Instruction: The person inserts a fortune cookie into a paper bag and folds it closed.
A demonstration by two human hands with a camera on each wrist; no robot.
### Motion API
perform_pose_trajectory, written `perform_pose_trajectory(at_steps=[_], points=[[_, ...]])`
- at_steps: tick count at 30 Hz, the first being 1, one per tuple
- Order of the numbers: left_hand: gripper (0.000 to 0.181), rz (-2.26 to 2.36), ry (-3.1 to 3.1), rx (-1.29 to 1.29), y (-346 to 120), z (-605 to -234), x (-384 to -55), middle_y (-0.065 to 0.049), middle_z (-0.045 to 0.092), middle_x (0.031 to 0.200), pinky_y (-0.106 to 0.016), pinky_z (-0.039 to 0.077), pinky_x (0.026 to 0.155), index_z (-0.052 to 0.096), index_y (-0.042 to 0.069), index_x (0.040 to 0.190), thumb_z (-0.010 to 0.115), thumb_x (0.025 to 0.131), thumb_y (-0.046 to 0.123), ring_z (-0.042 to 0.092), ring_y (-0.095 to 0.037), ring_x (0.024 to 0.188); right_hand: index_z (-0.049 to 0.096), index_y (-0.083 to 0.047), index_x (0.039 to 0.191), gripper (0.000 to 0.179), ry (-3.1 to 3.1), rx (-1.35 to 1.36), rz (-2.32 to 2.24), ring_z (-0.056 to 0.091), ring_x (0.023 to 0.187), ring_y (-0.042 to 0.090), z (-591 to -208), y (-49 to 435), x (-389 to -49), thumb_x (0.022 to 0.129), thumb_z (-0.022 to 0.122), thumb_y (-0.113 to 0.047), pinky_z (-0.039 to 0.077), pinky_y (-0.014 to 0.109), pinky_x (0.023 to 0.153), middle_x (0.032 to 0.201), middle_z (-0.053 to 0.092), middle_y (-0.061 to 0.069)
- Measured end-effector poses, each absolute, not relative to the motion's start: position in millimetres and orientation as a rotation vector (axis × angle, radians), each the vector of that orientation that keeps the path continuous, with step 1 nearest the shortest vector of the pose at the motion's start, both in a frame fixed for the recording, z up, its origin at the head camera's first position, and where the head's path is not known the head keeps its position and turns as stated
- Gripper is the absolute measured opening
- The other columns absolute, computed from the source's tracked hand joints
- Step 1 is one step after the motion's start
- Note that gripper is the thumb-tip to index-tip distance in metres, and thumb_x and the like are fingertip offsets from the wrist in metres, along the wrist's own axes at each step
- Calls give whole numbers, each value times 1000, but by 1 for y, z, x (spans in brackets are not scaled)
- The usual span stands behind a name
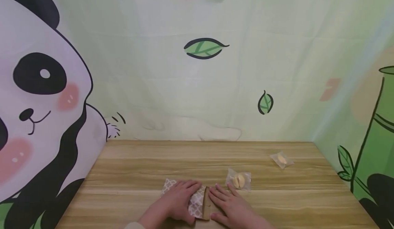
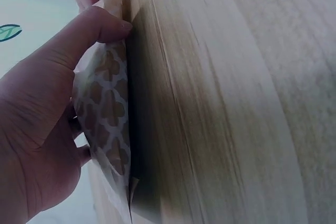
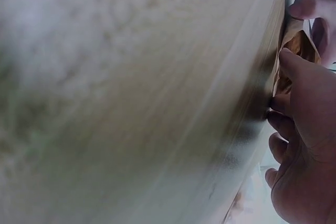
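A paper bag (image 1: 197, 205) lies flat on the table, brown with a white lattice pattern outside and plain brown inside. My left hand (image 1: 178, 199) holds it from above, thumb at the near edge and fingers across toward the far edge. The mouth faces right and gapes a little; its brown inside (image 3: 300, 50) shows in the right wrist view. My right hand (image 1: 234, 205) rests at that mouth, fingers stretched out and touching the bag's lower lip. Just beyond the right fingertips lies a cookie in a clear wrapper (image 1: 238, 180).
Farther back on the right, a second small wrapped cookie (image 1: 282, 160) lies on the wooden table (image 1: 147, 165). A printed cloth backdrop (image 1: 147, 85) with a panda, leaves and bamboo stands behind the table and along its sides.
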State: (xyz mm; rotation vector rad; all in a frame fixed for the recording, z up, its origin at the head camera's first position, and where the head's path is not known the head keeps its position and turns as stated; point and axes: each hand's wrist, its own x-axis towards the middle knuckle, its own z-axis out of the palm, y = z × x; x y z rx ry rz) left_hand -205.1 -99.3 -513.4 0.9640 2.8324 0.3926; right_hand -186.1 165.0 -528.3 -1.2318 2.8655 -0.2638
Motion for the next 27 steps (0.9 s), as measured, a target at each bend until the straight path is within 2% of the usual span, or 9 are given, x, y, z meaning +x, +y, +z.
perform_pose_trajectory(at_steps=[15,27], points=[[100,712,2863,939,-106,-523,-205,-6,60,149,-61,34,125,56,10,152,88,63,42,55,-30,140,55,-5,155,67,2911,-1292,-318,45,151,34,-530,171,-188,110,49,-55,31,64,124,161,53,10],[95,888,2950,1003,-110,-542,-199,-3,61,147,-64,34,124,58,9,150,90,66,38,56,-26,137,50,0,157,67,2965,-1038,-504,39,154,41,-513,215,-202,108,59,-45,23,68,125,164,47,17]])
